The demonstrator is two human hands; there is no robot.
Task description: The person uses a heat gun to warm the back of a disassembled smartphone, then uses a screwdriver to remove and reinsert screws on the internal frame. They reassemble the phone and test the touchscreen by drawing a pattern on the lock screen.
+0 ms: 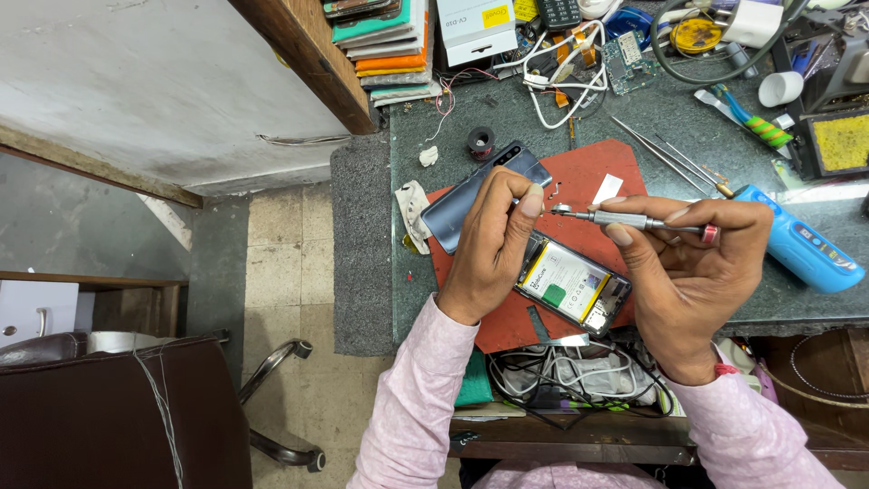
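Screwdriver (634,220) pinched level in my right hand (688,272), tip steadied by my left hand (493,244) fingertips, above the opened phone (572,282) lying battery-up on the red mat (588,172), keeping screws reachable.

Mat (588,177): we log red.
Phone back cover (457,213): grey-blue.
Screwdriver (634,220): silver, red cap.
Far-right tool (801,249): blue.
Our sleeves (412,407): pale pink.

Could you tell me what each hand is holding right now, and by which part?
The right hand holds a small screwdriver by its shaft. The left hand pinches the screwdriver's tip above the opened phone.
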